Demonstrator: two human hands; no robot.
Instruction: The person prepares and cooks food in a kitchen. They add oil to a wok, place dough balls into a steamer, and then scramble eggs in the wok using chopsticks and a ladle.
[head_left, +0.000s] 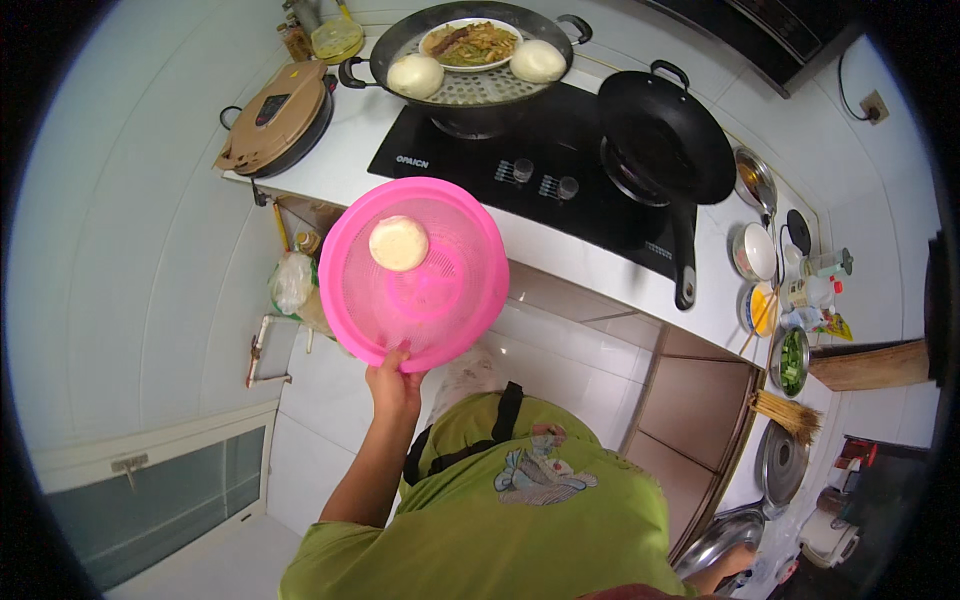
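Observation:
My left hand (397, 382) grips the near rim of a pink plastic colander (487, 300), which holds one round white bun (399, 244). Beyond it, a wide steamer pan (480, 94) with a perforated rack stands on the left of the gas hob. A plate of cooked food (472, 45) and two large white buns (415, 76) (538, 61) rest on the rack. At the bottom right, my right hand (733, 562) is at a shiny metal basin (724, 536); the fingers are partly hidden, and whether it grips the basin is unclear.
A black wok (664, 139) sits tilted on the hob's right, its handle over the counter edge. An electric griddle (274, 120) stands on the left. Along the right counter are bowls, chopsticks, bottles, chopped greens (791, 361), a straw brush (787, 415) and a metal lid (784, 465).

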